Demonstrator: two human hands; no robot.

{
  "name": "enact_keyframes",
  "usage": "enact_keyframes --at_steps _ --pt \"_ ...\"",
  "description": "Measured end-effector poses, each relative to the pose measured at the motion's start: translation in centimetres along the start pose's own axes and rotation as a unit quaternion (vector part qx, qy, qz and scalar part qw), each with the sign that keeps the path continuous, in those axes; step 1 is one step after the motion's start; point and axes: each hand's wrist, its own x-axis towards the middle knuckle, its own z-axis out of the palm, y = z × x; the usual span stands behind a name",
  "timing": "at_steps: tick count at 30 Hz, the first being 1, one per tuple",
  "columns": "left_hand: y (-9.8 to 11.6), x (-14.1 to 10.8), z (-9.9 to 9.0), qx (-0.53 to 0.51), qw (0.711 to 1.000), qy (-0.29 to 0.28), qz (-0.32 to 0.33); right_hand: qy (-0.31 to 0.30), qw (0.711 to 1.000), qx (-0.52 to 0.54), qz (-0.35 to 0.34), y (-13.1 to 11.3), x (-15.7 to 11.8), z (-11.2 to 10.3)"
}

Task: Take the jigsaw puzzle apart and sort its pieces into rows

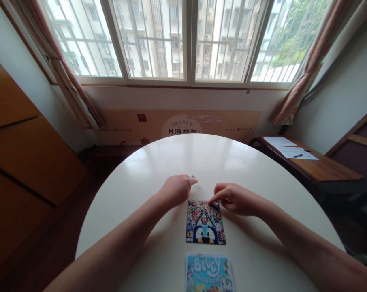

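On the white round table lies a small rectangular picture panel (205,227) with a blue cartoon dog's face below a crowd of tiny colourful figures. My left hand (178,190) is closed just beyond its upper left corner, and a small light-blue piece (192,176) shows at the fingertips. My right hand (236,198) touches the panel's top right corner with one stretched digit, while the other fingers are partly curled and hold nothing visible. Nearer to me is a light-blue sheet or booklet (209,271) reading "BLUEY", cut off by the lower frame edge.
The white table (119,211) has a curved edge. To the right, a wooden side table (326,166) carries white papers (295,152) and a dark pen (298,155). A long printed box or board (241,123) stands beneath the barred window; brown cabinets (25,162) are at the left.
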Motion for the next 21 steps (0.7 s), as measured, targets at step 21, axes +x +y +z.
enact_keyframes --at_steps 21 --pt "1.1 -0.7 -1.7 -0.093 0.992 -0.08 0.023 0.12 0.985 -0.121 -0.012 -0.6 0.9 1.9"
